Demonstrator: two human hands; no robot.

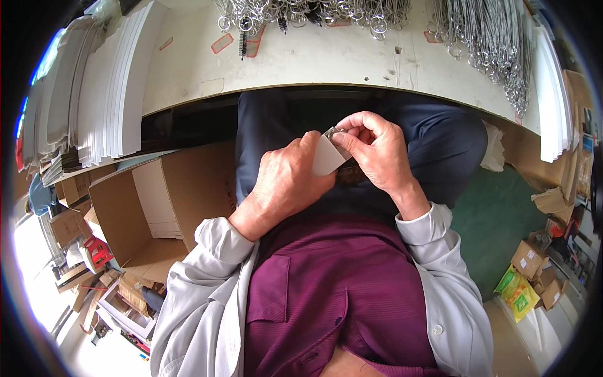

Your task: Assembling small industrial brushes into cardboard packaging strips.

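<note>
Two hands closed on one small card over the lap.
A white card point(326, 157) is gripped by the left hand point(286, 182); a metal clip point(333, 132) is pinched against it by the right hand point(377, 147), below the desk point(314, 60).

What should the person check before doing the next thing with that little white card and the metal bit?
1. Left hand grips the white card: ok.
2. Right hand pinches the small metal piece at the card's top edge: ok.
3. Metal piece fully seated on the card: cannot tell, fingers hide it.
4. Open cardboard box stands at the person's left: ok.
5. More metal rings lie on the white table: ok.
</note>
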